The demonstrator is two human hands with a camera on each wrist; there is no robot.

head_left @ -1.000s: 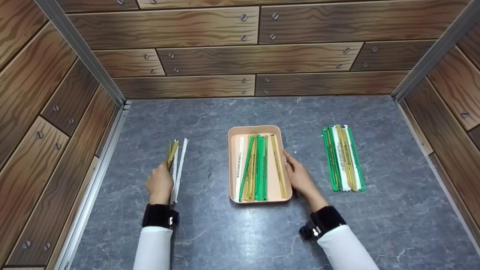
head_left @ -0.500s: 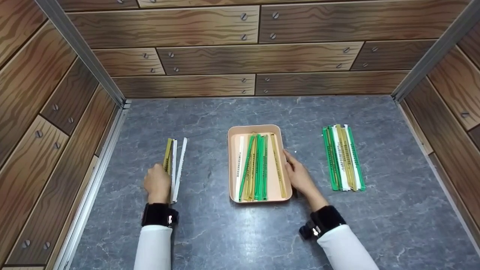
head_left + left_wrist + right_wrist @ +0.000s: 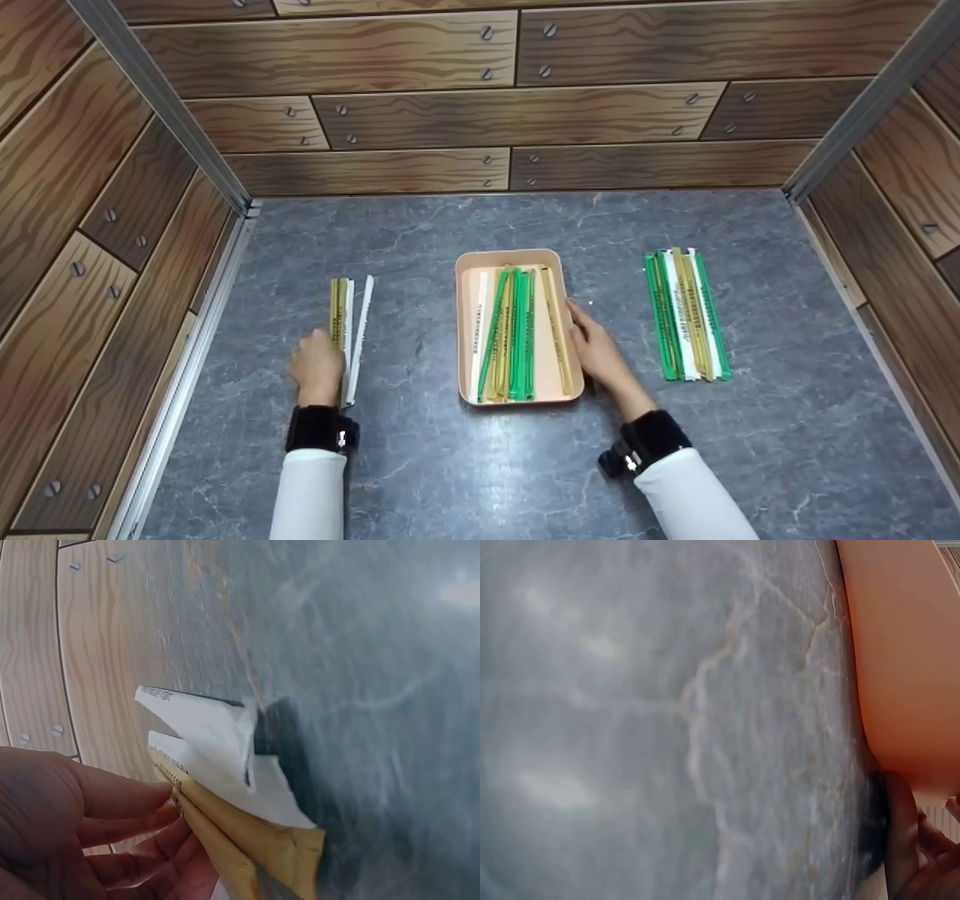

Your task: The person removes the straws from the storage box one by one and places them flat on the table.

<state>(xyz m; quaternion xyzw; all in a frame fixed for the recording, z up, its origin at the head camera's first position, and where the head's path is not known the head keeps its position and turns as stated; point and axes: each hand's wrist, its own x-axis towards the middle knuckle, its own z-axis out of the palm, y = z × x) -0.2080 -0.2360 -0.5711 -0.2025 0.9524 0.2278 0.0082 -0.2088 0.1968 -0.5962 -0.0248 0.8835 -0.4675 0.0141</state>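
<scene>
My left hand (image 3: 319, 365) lies on the grey table beside a small row of gold and white strips (image 3: 347, 322). In the left wrist view its fingers (image 3: 142, 829) stretch out against the side of a gold strip (image 3: 247, 840), with white strips (image 3: 217, 735) just beyond it. A peach tray (image 3: 517, 260) in the middle holds several green, gold and white strips. Against the tray's right wall rests my right hand (image 3: 596, 349), fingers laid along it. The right wrist view shows that orange wall (image 3: 907, 652) and a bit of the hand (image 3: 911, 862).
A second pile of green, white and gold strips (image 3: 684, 315) lies to the right of the tray. Wood-patterned walls close the grey stone-look table (image 3: 420, 465) at the back and on both sides, with a metal rail (image 3: 187, 375) along the left edge.
The gold strip that my left hand held tilted up now lies flat beside the white strips. My right hand and the tray have stayed put.
</scene>
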